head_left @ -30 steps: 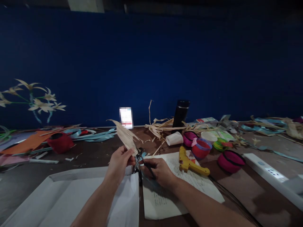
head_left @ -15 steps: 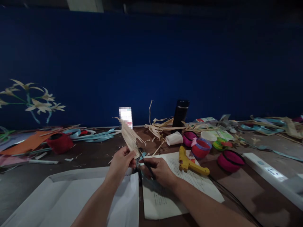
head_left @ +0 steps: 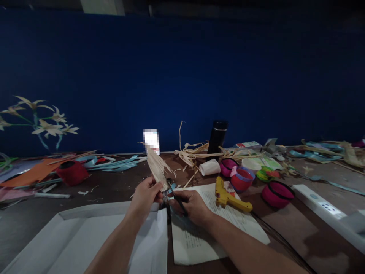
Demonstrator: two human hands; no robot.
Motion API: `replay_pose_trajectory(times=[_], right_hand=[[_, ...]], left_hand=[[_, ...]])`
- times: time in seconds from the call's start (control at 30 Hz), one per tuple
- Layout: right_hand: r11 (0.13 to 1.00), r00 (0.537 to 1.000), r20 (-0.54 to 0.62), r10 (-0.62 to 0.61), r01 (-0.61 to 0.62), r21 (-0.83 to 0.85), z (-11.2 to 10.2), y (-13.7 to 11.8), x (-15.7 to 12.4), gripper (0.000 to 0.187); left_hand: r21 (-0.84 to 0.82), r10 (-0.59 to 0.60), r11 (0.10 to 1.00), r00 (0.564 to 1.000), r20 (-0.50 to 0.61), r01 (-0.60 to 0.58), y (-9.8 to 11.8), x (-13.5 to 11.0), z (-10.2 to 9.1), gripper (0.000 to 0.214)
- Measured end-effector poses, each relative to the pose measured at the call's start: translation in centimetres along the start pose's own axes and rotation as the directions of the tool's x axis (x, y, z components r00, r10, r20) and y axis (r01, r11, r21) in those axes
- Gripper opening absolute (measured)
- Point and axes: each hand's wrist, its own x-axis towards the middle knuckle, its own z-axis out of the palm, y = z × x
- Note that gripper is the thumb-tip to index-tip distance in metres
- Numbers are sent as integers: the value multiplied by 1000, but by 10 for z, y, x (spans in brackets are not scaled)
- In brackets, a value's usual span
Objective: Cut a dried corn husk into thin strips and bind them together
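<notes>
Between thumb and fingers, my left hand (head_left: 146, 194) pinches a pale, dry corn husk (head_left: 156, 166) whose frayed end points up and away. My right hand (head_left: 191, 206) is closed around dark-handled scissors (head_left: 178, 200). Their blades lie right against the lower end of the husk, beside my left fingertips; whether they are cutting into it I cannot tell. Both hands are above the table, over the gap between a white tray-like sheet (head_left: 94, 232) and a printed paper (head_left: 199, 243). Something small and shiny beneath the fingers is mostly hidden.
A yellow glue gun (head_left: 228, 196) lies on the printed paper, its cord running right. Behind are a black flask (head_left: 218, 137), a white cup (head_left: 210, 167) and a magenta pot (head_left: 278, 194). Husk flowers (head_left: 48, 127), blue ribbons (head_left: 122, 163) and a red pot (head_left: 72, 173) are left; a power strip (head_left: 327, 207) is right.
The husk's frayed top has shifted very slightly right and down. The hands and scissors are almost where they were.
</notes>
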Motion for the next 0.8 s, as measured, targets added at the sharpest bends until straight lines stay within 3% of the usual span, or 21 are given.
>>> replay_pose_trajectory(times=[0.47, 0.8], right_hand=[[997, 999, 32, -30, 32, -68, -1, -6, -2, 37], [999, 998, 53, -36, 38, -26, 0, -11, -3, 38]], left_hand=[[27, -12, 1000, 999, 50, 10, -1, 1, 0, 29], [46, -34, 998, 997, 72, 31, 1, -1, -1, 32]])
